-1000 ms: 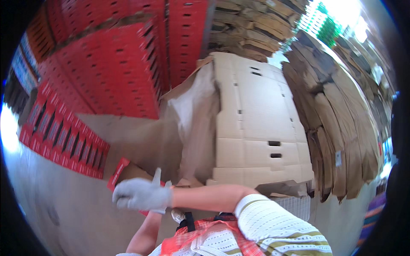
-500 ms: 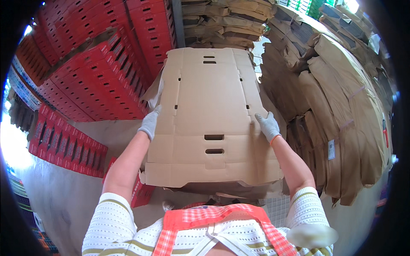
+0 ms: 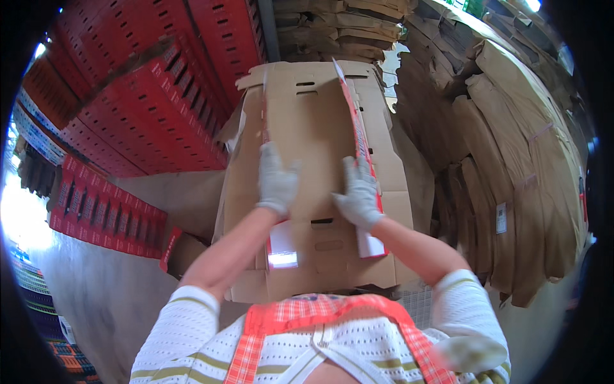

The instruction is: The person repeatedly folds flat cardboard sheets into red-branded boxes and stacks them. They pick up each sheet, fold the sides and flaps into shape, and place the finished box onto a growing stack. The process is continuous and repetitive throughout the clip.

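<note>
A cardboard box blank lies in front of me, brown side up. Its two long sides stand raised, and the right side panel shows red on its outer face. White end flaps turn in at the near corners. My left hand, in a pale glove, rests against the left side with fingers extended and thumb apart. Against the right side panel lies my right hand, also gloved, its fingers spread. Beneath the blank is another flat brown cardboard sheet with slots.
Tall stacks of red boxes stand at the left, with a lower row of red boxes nearer me. Bundled brown cardboard leans along the right. More brown bundles are piled at the back. A small red-edged box sits left of the blank.
Both hands have moved inward from the outer edges of the flat sheet. The blank's long sides now stand up, showing red and white surfaces.
</note>
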`<state>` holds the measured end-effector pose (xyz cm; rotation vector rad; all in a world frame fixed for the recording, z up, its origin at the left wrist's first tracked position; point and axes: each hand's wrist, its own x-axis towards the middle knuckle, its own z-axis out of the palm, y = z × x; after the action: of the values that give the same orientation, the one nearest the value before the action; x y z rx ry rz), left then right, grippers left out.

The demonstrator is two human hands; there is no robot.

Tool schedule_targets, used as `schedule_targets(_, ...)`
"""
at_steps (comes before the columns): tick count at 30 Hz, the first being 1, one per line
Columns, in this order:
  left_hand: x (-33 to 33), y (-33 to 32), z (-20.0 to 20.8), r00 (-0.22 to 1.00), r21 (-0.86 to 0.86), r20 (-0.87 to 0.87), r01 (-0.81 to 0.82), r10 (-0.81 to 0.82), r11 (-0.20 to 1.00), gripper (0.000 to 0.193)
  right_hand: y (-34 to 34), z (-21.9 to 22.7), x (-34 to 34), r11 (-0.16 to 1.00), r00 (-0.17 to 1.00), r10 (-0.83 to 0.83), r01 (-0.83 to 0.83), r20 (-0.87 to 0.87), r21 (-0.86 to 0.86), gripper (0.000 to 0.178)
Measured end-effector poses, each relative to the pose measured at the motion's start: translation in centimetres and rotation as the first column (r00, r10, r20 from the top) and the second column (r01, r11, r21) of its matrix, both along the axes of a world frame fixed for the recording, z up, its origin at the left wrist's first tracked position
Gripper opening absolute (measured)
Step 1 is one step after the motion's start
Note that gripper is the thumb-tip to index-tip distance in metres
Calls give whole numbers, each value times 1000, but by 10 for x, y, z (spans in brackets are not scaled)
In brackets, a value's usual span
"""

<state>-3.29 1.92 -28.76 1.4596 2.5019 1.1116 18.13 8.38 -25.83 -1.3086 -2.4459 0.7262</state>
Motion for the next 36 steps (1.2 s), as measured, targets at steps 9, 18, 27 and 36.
schedule_targets(9, -117, -133, 24, 620, 4, -530, 683, -578, 730, 42, 69, 49, 158, 585, 929, 117, -349, 350, 732, 46)
schedule_targets(18, -76, -68, 117, 814, 65, -457, 434, -360, 899, 47, 37, 107, 63, 855, 821, 430, -237, -375, 462, 25)
schedule_targets(27, 9, -178, 153, 261, -363, 778, 929, -572, -70, 61, -94, 160, 83, 414, 403, 898, -644, 175, -643, 30)
schedule_targets(36, -59, -121, 102, 640, -495, -561, 251, -526, 832, 48, -9, 90, 87, 836, 879, 465, -474, 102, 276, 61)
